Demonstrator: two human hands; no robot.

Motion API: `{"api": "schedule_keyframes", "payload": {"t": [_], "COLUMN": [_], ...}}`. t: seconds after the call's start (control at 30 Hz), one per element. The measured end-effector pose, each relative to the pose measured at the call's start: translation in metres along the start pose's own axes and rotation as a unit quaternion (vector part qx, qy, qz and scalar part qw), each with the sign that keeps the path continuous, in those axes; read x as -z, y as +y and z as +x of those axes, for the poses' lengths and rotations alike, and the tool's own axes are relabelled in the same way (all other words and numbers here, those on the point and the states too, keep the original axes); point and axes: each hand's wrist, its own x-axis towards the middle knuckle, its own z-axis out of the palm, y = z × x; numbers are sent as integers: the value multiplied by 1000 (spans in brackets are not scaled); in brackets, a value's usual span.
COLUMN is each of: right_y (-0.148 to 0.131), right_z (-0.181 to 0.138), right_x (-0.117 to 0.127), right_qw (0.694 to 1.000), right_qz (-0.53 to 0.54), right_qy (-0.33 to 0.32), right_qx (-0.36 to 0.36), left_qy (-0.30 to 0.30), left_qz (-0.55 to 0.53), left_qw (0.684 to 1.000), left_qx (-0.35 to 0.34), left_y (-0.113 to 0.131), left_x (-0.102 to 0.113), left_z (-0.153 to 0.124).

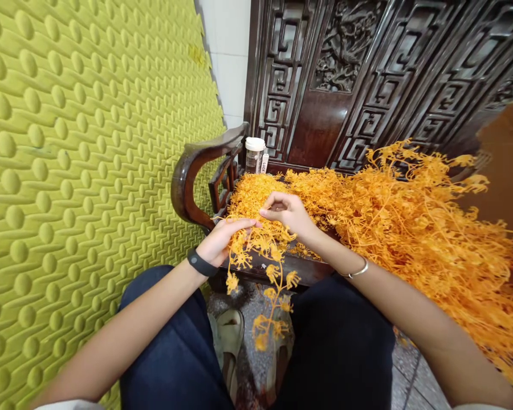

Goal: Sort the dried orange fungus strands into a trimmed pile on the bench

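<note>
Between my hands hangs an orange artificial flower sprig (273,296), its thin stems and small frilly blooms dangling below the bench edge. My left hand (222,238), with a black band on the wrist, is closed on the sprig's stem, thumb and fingers together. Just right of it, my right hand (288,213) pinches at the same sprig with thumb and forefinger, close to the left fingertips. What exactly lies between the right fingertips is too small to make out. Behind both hands, a heap of orange artificial flowers (256,191) lies on the dark wooden bench (303,272).
A larger pile of orange artificial flowers (431,239) spreads to the right, beside a cardboard box (507,165). A clear bottle with a white lid (255,156) stands by the carved backrest (320,119). The curved armrest (183,188) and yellow padded wall (89,142) are left.
</note>
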Motion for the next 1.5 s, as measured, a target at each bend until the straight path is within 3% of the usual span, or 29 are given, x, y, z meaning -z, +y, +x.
{"api": "schedule_keyframes", "payload": {"t": [0.23, 0.47, 0.6, 0.7, 0.77, 0.8, 0.83, 0.93, 1.1, 1.37, 1.5], "right_y": [-2, -4, -5, -2, 4, 9, 14, 26, 27, 30, 32], "right_z": [4, 8, 12, 21, 26, 28, 28, 24, 18, 20, 18], "right_x": [0, -5, -6, 18, 44, 58, 69, 83, 67, 65, 62], "right_qw": [996, 994, 994, 980, 941, 921, 912, 924, 903, 917, 884], "right_qz": [33, 30, 8, -4, 7, 5, -8, -50, -143, -129, -149], "right_qy": [78, 101, 109, 193, 334, 381, 399, 358, 327, 309, 364], "right_qx": [13, 2, 23, 37, 58, 77, 93, 128, 241, 217, 251], "left_qy": [18, 5, 4, -84, -214, -227, -216, -161, -97, -64, -61], "left_qz": [-44, 88, 111, 162, 229, 238, 251, 253, 199, 168, 161], "left_qw": [999, 988, 983, 978, 949, 944, 943, 952, 973, 980, 981], "left_qx": [-4, -126, -143, -105, -35, -20, -19, -56, -70, -87, -86], "left_y": [3, 7, 14, 9, 0, -5, -10, -16, -10, -12, -11], "left_x": [-6, 2, 2, 0, 0, 1, 2, 6, 8, 5, 4], "left_z": [4, 18, 20, 4, -12, -20, -26, -32, -25, -21, -21]}}
